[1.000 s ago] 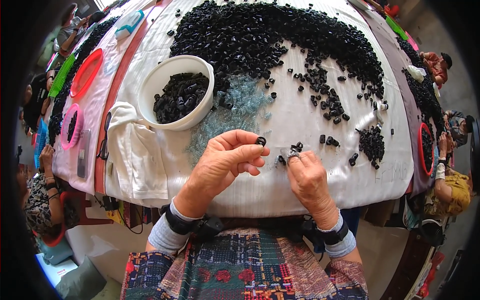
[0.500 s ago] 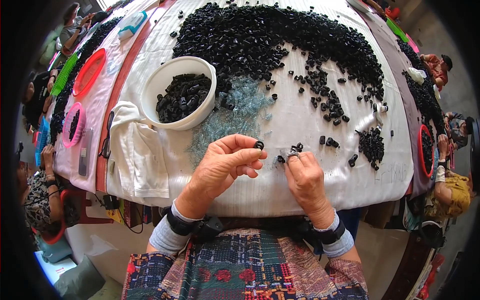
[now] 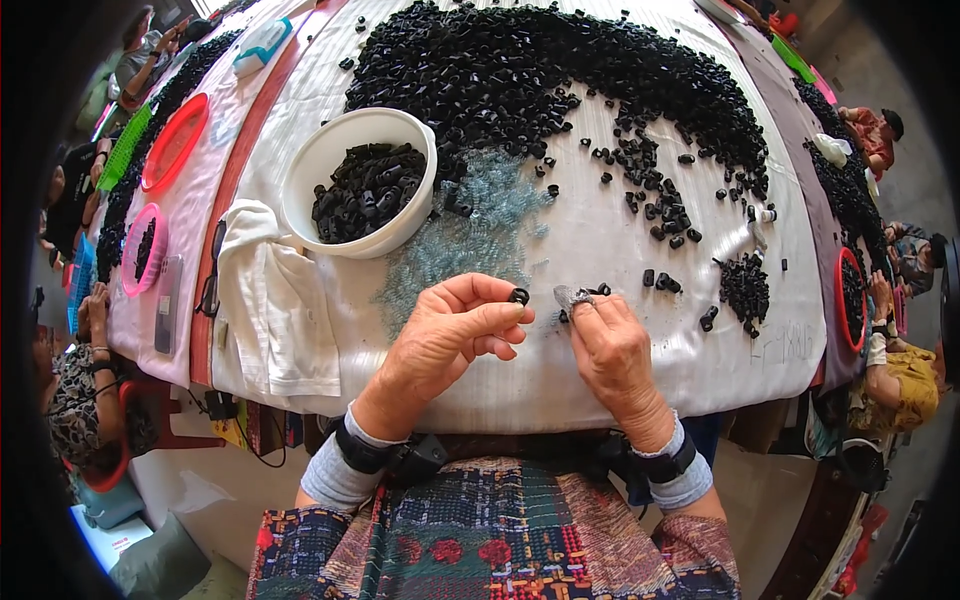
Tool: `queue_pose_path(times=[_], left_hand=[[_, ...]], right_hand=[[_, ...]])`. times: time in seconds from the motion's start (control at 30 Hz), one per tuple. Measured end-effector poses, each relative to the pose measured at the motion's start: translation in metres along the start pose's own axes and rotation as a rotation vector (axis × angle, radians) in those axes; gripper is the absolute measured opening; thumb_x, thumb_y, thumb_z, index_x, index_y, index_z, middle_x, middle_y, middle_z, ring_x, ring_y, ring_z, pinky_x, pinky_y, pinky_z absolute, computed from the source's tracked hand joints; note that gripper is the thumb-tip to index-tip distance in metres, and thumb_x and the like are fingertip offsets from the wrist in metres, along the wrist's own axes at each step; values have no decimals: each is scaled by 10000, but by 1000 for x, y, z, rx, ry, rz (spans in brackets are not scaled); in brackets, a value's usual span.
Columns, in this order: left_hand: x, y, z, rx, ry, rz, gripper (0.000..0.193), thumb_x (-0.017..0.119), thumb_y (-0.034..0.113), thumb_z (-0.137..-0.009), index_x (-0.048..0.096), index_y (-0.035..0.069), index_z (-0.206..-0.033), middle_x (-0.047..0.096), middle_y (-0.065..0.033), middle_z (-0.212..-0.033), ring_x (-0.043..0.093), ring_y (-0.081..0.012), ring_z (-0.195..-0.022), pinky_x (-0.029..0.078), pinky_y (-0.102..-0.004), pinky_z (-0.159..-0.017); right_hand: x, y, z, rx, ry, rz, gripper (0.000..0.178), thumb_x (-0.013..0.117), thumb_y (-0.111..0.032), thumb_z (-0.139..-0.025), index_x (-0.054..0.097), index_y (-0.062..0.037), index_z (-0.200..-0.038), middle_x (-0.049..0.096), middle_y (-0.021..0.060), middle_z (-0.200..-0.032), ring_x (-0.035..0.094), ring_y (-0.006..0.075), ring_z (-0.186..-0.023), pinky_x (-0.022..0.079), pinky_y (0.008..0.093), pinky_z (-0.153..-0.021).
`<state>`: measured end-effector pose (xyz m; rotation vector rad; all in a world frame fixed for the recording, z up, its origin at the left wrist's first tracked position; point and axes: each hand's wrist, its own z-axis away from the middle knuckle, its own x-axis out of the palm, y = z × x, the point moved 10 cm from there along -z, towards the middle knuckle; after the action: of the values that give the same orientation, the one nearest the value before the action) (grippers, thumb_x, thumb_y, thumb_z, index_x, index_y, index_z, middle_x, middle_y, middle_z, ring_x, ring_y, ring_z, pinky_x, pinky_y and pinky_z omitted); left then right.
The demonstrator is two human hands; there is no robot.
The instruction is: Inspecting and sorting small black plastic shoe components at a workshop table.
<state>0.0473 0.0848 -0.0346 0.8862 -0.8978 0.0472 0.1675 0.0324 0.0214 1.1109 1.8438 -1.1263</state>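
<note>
Between the thumb and forefinger of my left hand (image 3: 450,325) is a small black plastic ring-shaped piece (image 3: 519,296), its open end facing up. My right hand (image 3: 613,350) is closed just to the right, low over the cloth. Silvery-grey material (image 3: 570,297) shows at its fingertips; I cannot tell whether it wraps a finger or is held. A few black pieces lie by those fingertips, partly hidden. Beyond my left hand spreads a pile of small pale blue coils (image 3: 455,245), like springs. A white bowl (image 3: 425,205) holds many black pieces, left of the coils.
A large heap of black plastic pieces (image 3: 480,80) covers the table's far part, with loose ones trailing right. Smaller black parts (image 3: 744,287) form a pile at right. A white cloth (image 3: 268,310) lies at left. Other people work at tables on both sides.
My right hand has turned slightly, and more of the silvery-grey material shows at its fingertips. The left hand holds the black piece in nearly the same place.
</note>
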Motion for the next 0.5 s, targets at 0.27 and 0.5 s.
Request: queue_pose_path(times=[0.27,0.5], left_hand=[[0,-2,1,-11,17,-57,143,635,19,-824,595,15,-961,660,-142,-878,647,-151,-696,551,-256,-589],[-2,-6,1,-35,35,-116,152,656,32,-811,598,4,-949,662,-135,-872,644,-151,-701,541,-251,-595]], right_hand=[[2,-3,-6,-8,-30,3,228,573,19,-695,597,-10,-920,589,118,-869,568,275,-799,482,352,-695],[-2,-5,-7,-10,-8,8,228,576,29,-690,601,-13,-914,585,126,-862,572,280,-750,490,346,-637]])
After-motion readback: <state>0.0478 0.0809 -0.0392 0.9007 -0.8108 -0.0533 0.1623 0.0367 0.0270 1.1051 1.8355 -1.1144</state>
